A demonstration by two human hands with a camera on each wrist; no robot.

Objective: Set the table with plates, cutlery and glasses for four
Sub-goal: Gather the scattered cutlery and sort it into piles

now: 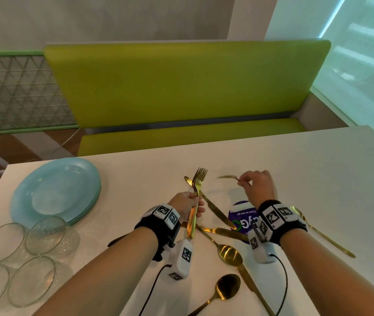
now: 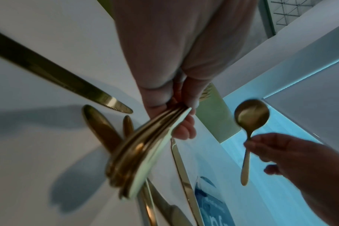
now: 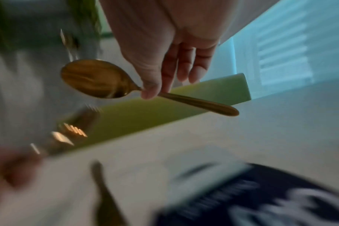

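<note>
My left hand (image 1: 189, 205) grips a bundle of gold forks (image 1: 197, 195) above the white table (image 1: 306, 174), tines pointing away; their stacked handles (image 2: 137, 154) fill the left wrist view. My right hand (image 1: 257, 188) pinches a small gold spoon (image 3: 110, 81) by its neck and holds it in the air (image 2: 250, 116). Loose gold knives (image 1: 215, 208) and spoons (image 1: 230, 255) lie crossed on the table below my hands. A stack of pale blue plates (image 1: 56, 192) sits at the left, with several clear glasses (image 1: 33, 256) in front of it.
A green bench (image 1: 181, 87) runs along the table's far side. A round dark sticker (image 1: 242, 221) lies under my right wrist. Another gold spoon (image 1: 322, 232) lies at the right, and a further one (image 1: 223, 289) near the front edge. Cables trail from both wrist cameras.
</note>
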